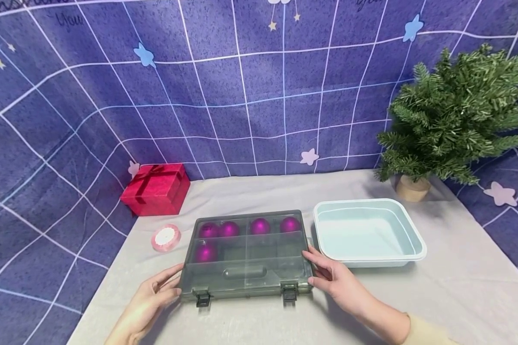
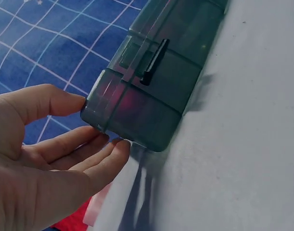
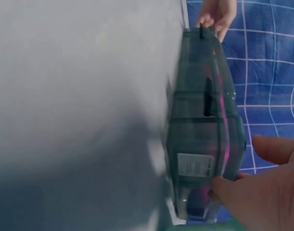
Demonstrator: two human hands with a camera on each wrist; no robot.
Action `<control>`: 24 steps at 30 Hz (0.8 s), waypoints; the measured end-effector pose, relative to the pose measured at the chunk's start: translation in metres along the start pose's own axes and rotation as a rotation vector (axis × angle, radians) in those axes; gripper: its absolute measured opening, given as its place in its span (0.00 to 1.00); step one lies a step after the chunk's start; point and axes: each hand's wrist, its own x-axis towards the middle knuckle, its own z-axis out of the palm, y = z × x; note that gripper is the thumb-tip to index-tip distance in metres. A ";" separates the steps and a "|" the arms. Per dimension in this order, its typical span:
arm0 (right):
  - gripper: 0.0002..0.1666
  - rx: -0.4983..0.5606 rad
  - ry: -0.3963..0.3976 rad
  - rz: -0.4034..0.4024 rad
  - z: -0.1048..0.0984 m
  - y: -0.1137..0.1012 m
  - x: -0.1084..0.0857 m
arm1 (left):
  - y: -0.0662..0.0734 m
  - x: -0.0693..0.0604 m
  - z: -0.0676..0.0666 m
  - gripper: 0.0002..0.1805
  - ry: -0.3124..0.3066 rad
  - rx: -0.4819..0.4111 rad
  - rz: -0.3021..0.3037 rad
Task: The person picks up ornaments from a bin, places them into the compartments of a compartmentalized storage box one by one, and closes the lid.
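On the pale surface [image 1: 250,187], between the fingers of the left hand [image 1: 148,294] and those of the right hand [image 1: 341,285], lies the smoky, see-through case [image 1: 243,273]. Its long axis runs from one set of fingers to the other, so neither hand is nearer. The left fingers pinch its left end at the front corner; the right fingers curl about its right end, thumb at the front corner, though I cannot tell how firmly. The lidded top faces up, and the long front edge points back toward the person. Two dark latches [image 1: 203,300] jut from that edge, between the two thumbs. Purple balls [image 1: 229,229] sit inside, mostly along the far side, beyond the fingers.
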 end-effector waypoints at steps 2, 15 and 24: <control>0.37 -0.007 0.019 -0.006 0.003 0.004 0.000 | -0.002 0.000 0.001 0.35 -0.005 -0.015 -0.001; 0.37 -0.011 0.045 -0.002 0.004 0.012 0.001 | 0.001 0.001 0.006 0.35 0.051 0.000 -0.035; 0.37 -0.042 0.031 -0.013 0.002 0.014 0.001 | 0.011 0.004 0.012 0.37 0.122 0.236 0.096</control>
